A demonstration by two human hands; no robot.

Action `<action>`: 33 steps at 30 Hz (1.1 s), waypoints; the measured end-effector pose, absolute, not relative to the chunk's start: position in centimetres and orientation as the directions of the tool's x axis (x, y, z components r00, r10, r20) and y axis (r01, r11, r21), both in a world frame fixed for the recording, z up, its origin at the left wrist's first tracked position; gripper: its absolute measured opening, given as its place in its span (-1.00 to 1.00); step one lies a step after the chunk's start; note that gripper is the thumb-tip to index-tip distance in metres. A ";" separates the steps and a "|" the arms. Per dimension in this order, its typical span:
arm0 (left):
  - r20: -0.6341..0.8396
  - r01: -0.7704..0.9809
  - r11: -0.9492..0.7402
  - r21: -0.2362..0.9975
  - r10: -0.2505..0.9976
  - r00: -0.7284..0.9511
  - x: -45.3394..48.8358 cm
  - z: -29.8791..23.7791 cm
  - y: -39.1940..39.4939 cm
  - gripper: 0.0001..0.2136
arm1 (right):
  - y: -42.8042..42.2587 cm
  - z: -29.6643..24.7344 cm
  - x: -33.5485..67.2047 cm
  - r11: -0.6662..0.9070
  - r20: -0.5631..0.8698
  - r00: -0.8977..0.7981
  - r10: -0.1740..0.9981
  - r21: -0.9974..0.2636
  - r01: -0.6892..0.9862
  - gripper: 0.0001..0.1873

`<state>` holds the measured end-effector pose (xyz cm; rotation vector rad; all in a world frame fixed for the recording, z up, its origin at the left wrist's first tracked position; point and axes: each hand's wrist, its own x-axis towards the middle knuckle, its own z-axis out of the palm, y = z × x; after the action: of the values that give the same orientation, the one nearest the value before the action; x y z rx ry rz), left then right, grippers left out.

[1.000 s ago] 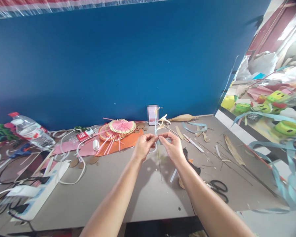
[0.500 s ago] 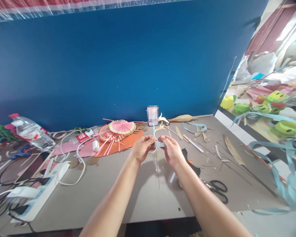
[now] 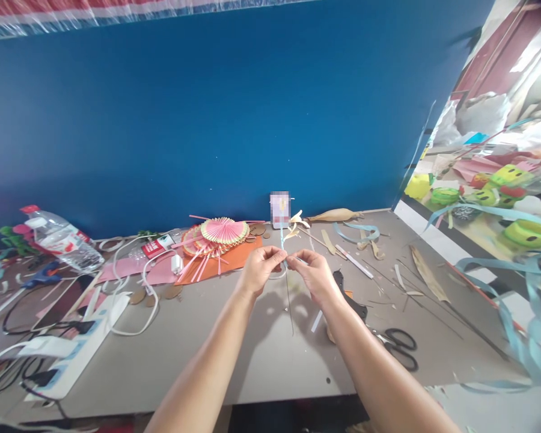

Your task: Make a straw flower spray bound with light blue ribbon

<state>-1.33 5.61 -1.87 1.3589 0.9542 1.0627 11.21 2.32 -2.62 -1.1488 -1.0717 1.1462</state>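
Observation:
Between my hands a thin dark stem [image 3: 289, 304] hangs down, its upper part wrapped in light blue [image 3: 282, 236]. Cream petals [image 3: 293, 227] show beside the wrapped top; I cannot tell if they are joined to it. My left hand [image 3: 262, 269] is closed, thumb and fingers pinching the stem just under the wrapping. My right hand [image 3: 314, 275] is closed beside it, pinching a light blue strip [image 3: 300, 261] against the stem. The fingertips nearly meet and hide where strip and stem join.
Right of my hands lie a hot glue gun [image 3: 352, 304], black-handled scissors [image 3: 401, 347] and dry stalks. A phone [image 3: 279, 211] leans on the blue wall [image 3: 225, 108]. To the left are a pink paper fan [image 3: 224, 236], a power strip [image 3: 79, 346] and a plastic bottle [image 3: 65, 240].
The wide flap of blue strip between my fingers has narrowed and now lies closer to the stem. My right fingertips have moved slightly left toward my left hand.

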 end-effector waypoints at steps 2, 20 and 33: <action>0.045 -0.052 -0.031 0.998 0.956 0.288 -1.5 -1.9 5.5 -0.80 | 2.4 -2.9 11.3 0.036 0.022 0.091 0.996 -0.988 -0.153 -0.83; 0.147 -0.408 0.047 0.912 0.890 0.431 -2.0 -2.6 4.9 -0.81 | 1.1 -3.0 11.0 -0.673 -0.261 -0.628 0.733 -0.412 -0.615 -0.94; -0.015 -0.437 0.063 0.897 0.994 0.113 0.1 -2.4 4.9 -0.81 | 0.8 -6.1 10.6 -0.539 -0.351 -0.409 0.842 -0.554 -0.634 -0.83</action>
<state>0.07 4.89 -2.39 0.8911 0.8156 1.2849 10.58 0.82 -6.14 -0.7569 -0.4203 2.0336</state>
